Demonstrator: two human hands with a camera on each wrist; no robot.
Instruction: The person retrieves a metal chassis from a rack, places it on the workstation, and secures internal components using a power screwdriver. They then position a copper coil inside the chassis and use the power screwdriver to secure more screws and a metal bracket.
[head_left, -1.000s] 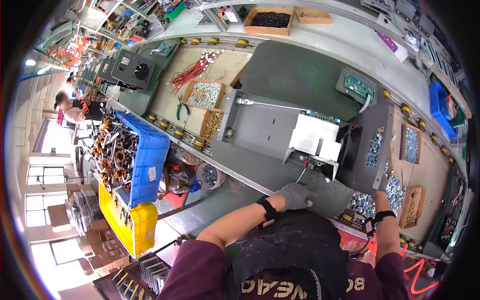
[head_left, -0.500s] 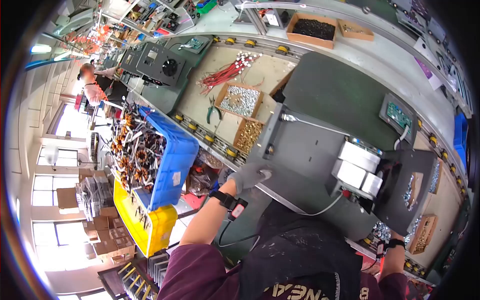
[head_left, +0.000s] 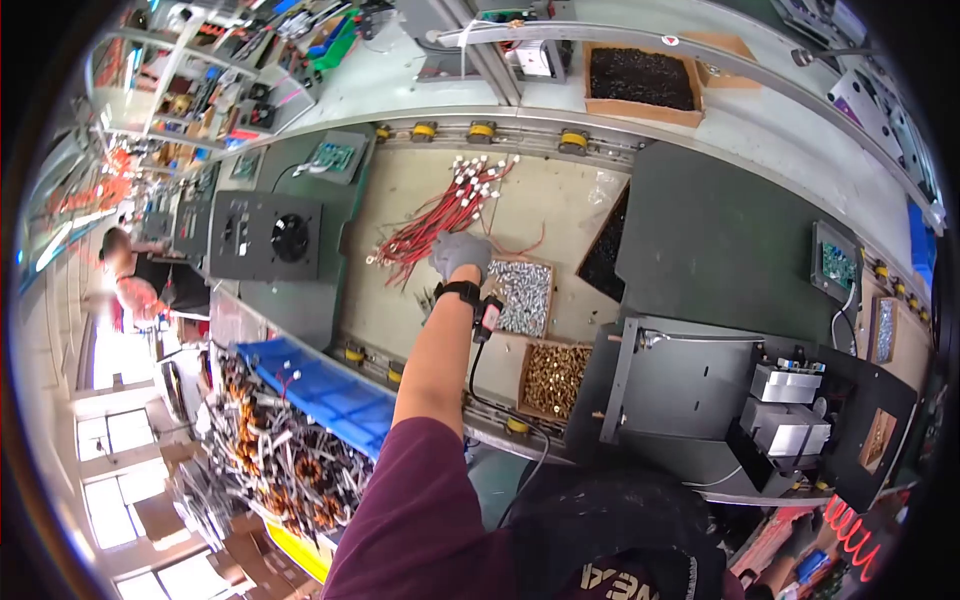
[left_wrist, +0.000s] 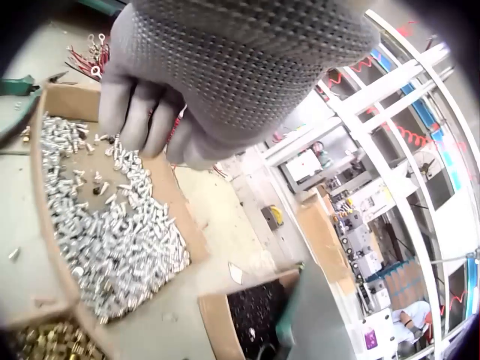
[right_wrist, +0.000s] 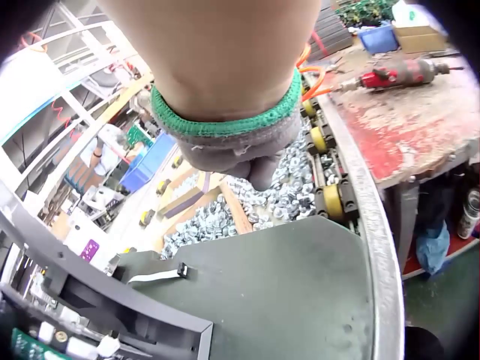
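Note:
In the head view, my gloved left hand (head_left: 460,256) is at the lower edge of a bundle of red wires (head_left: 428,222) with white ends, beside a cardboard box of silver screws (head_left: 522,298). The left wrist view shows the hand (left_wrist: 217,75) with bent fingers above the box corner; red shows between them, but a hold is unclear. Green-handled pliers (left_wrist: 18,86) lie beside that box. The head view leaves out my right hand; in the right wrist view it (right_wrist: 244,161) is over loose silver hardware (right_wrist: 289,187), its fingertips mostly hidden.
A box of brass parts (head_left: 555,380) adjoins the silver screws. An open grey metal chassis (head_left: 680,390) stands right of it, near a green board (head_left: 720,230). A blue crate (head_left: 320,385) borders the line; a red tool (right_wrist: 390,76) lies on a side bench.
My left hand has moved from the near edge of the line, past the chassis, to the red wires. The head view has swung left, and my right hand has left it.

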